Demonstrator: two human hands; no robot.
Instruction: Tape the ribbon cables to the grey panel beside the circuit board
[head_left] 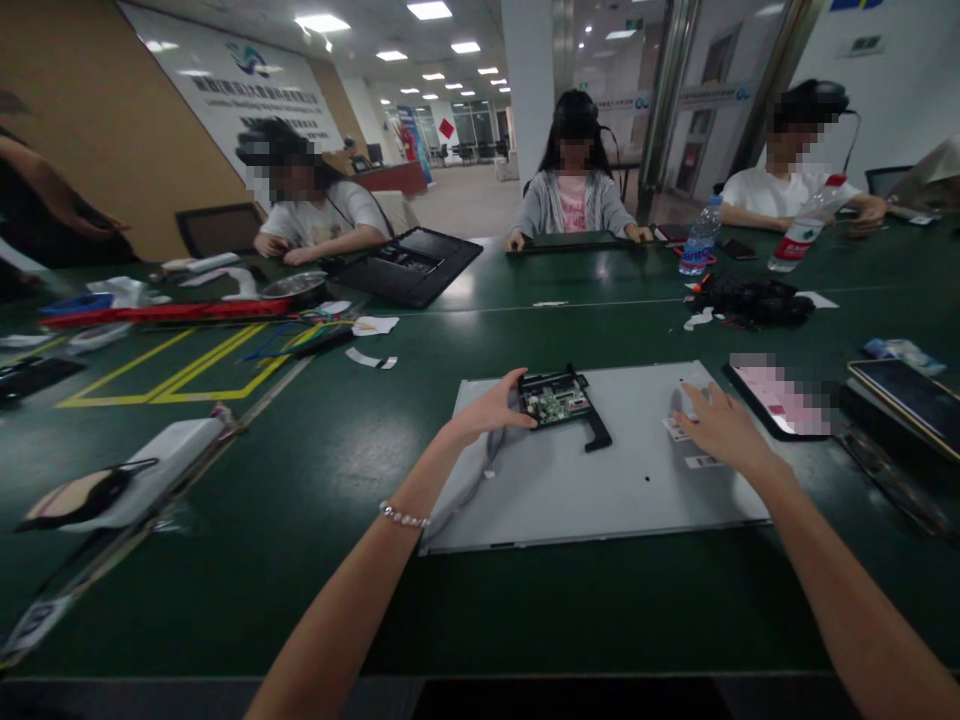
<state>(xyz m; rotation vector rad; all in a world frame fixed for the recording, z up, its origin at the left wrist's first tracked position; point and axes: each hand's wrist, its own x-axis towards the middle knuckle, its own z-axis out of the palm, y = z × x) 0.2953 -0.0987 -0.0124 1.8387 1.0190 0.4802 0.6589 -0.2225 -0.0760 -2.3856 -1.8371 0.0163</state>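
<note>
A pale flat panel (pixel 555 490) lies before me, with small printed labels near its right side. Upon its back left part is a circuit board (pixel 559 402) in a black frame with a hooked arm. My left hand (pixel 491 408) grips the left edge of this board between thumb and fingers. From beneath that hand a grey cable (pixel 480 480) runs down the panel's left side. Over the panel's right part, by the labels, my right hand (pixel 716 425) has its fingers spread and holds nothing. Whether its fingertips touch the panel I cannot tell.
Right of the panel lie a phone (pixel 780 400) and a dark-screened device (pixel 911 400). Two bottles, one a water bottle (pixel 701 240), stand behind a black cable heap (pixel 750 298). A white power strip (pixel 161 465) lies left. Several people sit across the green table (pixel 315 580).
</note>
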